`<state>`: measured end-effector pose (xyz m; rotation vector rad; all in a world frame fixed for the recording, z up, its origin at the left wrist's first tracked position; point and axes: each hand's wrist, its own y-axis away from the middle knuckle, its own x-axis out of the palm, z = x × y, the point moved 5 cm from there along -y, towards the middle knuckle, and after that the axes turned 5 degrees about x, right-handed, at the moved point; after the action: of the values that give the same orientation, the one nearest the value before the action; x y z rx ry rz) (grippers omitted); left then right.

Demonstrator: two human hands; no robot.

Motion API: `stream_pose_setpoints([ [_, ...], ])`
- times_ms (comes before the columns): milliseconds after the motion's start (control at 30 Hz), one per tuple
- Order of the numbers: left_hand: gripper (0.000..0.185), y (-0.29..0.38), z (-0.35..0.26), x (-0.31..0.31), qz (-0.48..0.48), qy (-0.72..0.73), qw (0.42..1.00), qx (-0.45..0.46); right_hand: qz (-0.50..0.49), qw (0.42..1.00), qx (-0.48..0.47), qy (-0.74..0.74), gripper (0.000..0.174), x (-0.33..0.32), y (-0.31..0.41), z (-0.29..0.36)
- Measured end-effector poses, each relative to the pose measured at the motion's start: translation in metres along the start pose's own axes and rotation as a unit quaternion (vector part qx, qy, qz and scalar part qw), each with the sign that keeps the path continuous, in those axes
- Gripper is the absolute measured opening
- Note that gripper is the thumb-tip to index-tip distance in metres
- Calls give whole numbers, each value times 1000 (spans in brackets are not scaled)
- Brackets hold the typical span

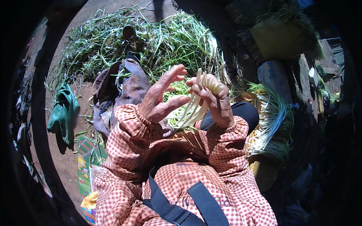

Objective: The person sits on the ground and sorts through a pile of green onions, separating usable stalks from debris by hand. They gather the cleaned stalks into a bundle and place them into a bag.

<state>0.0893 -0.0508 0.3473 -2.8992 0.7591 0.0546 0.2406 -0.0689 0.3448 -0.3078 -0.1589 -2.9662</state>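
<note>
Pale, thin vegetable stalks [192, 113], perhaps chives, are bunched in my right hand [216, 99]. Their light ends stick up above its fingers, and the rest curves down toward my lap. My left hand [161, 97] is raised beside the bunch, palm turned toward it. Its fingers and thumb are apart and hold nothing. Beyond both hands, a large heap of loose green leaves and stalks [181, 39] lies on the ground. To the right, more stalks with white ends are stacked in a neat pile [264, 121].
A dark green cloth [63, 113] lies on bare earth at left. Near it is a colourful printed board or box [84, 158]. My outstretched leg [134, 79] reaches into the heap. A pale sack [274, 76] and a yellowish block-like object [285, 36] stand at upper right.
</note>
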Motion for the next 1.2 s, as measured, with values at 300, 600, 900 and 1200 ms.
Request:
stream_pose_setpoints([
  [300, 93, -43, -25, 15, 45, -58, 961, 268, -126, 966, -203, 96, 23, -7, 22, 32],
  [600, 101, 12, 161, 63, 253, -411, 871, -89, 60, 904, -399, -144, 29, -88, 78, 111],
  [900, 97, -36, 40, 74, 95, 63, 965, 237, 126, 915, -357, -138, 31, -84, 71, 99],
  [1200, 43, -25, 77, 120, 155, -174, 960, 158, 48, 910, -386, -141, 31, -103, 94, 112],
])
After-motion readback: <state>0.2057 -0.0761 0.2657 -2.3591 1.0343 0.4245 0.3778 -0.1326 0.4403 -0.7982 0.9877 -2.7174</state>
